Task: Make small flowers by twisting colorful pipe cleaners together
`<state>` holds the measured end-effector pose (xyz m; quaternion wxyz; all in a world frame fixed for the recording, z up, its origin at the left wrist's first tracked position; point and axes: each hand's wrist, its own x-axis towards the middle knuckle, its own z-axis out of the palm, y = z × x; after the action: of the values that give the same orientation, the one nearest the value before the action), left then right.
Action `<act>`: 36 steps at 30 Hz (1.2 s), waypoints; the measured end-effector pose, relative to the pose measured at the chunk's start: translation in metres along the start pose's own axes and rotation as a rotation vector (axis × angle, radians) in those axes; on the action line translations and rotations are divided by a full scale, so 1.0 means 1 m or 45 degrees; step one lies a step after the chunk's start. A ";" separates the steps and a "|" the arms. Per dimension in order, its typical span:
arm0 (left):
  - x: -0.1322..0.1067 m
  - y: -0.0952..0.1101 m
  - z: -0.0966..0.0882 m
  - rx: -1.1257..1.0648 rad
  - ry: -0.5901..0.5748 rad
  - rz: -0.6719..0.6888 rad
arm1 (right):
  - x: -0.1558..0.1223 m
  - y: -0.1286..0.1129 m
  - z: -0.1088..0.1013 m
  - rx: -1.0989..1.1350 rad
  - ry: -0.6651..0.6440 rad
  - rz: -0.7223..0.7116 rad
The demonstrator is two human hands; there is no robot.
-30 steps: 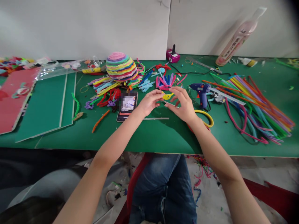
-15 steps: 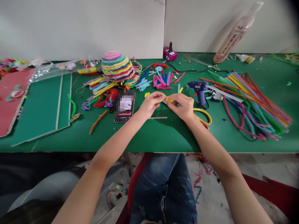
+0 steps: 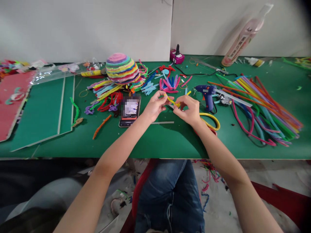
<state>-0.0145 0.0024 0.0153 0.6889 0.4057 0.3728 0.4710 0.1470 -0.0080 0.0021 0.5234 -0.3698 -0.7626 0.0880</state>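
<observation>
Between my two hands, just above the green table (image 3: 175, 145), stretches a short yellow pipe cleaner (image 3: 171, 101). My left hand (image 3: 156, 105) pinches one end of it with thumb and forefinger. The other end, which looks bent or coiled, is in the closed fingers of my right hand (image 3: 187, 109). Scissors with yellow handles (image 3: 213, 119) lie beneath my right wrist, partly covered by it. A thin glue stick (image 3: 164, 122) lies below my left hand. To its left is a phone (image 3: 131, 111) with a lit screen.
A blue glue gun (image 3: 207, 95) stands right of my hands, near a large fan of coloured pipe cleaners (image 3: 272, 110). Behind the phone sits a striped dome (image 3: 122, 69). A pink crown-like piece (image 3: 170, 84) lies ahead; a tilted bottle (image 3: 245, 37) stands at the back right.
My hands have moved slightly apart, the left a little to the left. More of the yellow pipe cleaner now shows between them.
</observation>
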 end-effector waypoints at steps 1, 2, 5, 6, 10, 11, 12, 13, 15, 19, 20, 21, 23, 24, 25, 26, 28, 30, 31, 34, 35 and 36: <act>0.000 -0.001 0.001 0.000 0.007 0.013 | 0.000 0.000 0.000 -0.005 -0.017 -0.005; 0.000 -0.002 0.002 0.007 0.014 0.020 | 0.001 0.000 0.000 -0.013 -0.047 -0.006; -0.001 -0.003 0.005 0.057 0.041 0.000 | 0.001 -0.001 -0.002 -0.039 -0.147 -0.012; -0.001 -0.003 0.006 0.073 0.044 -0.011 | 0.001 -0.001 -0.002 -0.042 -0.154 -0.014; 0.000 -0.005 0.006 0.094 -0.038 -0.003 | 0.002 -0.002 -0.004 0.012 -0.028 0.017; 0.000 -0.005 0.005 0.115 -0.077 0.018 | 0.002 -0.002 -0.004 0.025 -0.007 0.030; 0.000 -0.006 0.004 0.159 -0.113 0.055 | 0.002 -0.002 -0.004 0.031 0.000 0.042; 0.000 -0.006 0.003 0.232 -0.137 0.106 | 0.002 -0.001 -0.003 0.030 -0.003 0.053; -0.002 -0.006 0.002 0.463 -0.121 0.257 | 0.002 0.000 -0.003 0.019 -0.016 0.072; -0.008 -0.005 0.005 1.030 0.037 0.589 | 0.002 0.000 -0.002 -0.009 -0.028 0.106; -0.010 -0.006 0.006 1.137 0.056 0.641 | 0.001 0.000 -0.002 -0.023 -0.033 0.121; -0.011 -0.006 0.007 1.231 0.060 0.671 | 0.001 -0.001 -0.001 -0.039 -0.035 0.138; -0.013 -0.007 0.008 1.393 0.070 0.701 | 0.002 -0.001 -0.001 -0.063 -0.048 0.170; -0.013 -0.007 0.008 1.460 0.078 0.720 | 0.002 -0.001 -0.001 -0.066 -0.055 0.183; -0.013 -0.006 0.008 1.512 0.088 0.750 | 0.002 0.000 0.000 -0.065 -0.063 0.194; -0.012 -0.004 0.007 1.548 0.084 0.790 | 0.002 0.000 0.000 -0.064 -0.071 0.200; -0.010 -0.001 0.003 1.586 -0.001 0.869 | 0.002 0.002 -0.001 -0.062 -0.093 0.190; -0.007 0.002 -0.001 1.639 -0.144 0.916 | 0.002 0.003 -0.002 -0.056 -0.127 0.146; -0.005 0.002 -0.004 1.680 -0.196 0.929 | 0.002 0.004 -0.003 -0.052 -0.144 0.121; -0.002 0.000 -0.009 1.833 -0.204 0.976 | 0.004 0.003 -0.006 -0.035 -0.175 0.096; -0.001 -0.002 -0.010 1.878 -0.180 0.990 | 0.004 0.002 -0.007 -0.030 -0.171 0.103; -0.001 -0.004 -0.010 1.912 -0.150 1.000 | 0.004 0.002 -0.007 -0.023 -0.163 0.111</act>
<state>-0.0223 0.0028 0.0074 0.0414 0.8791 0.3823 0.2816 0.1532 -0.0057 0.0078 0.4659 -0.4012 -0.7783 0.1272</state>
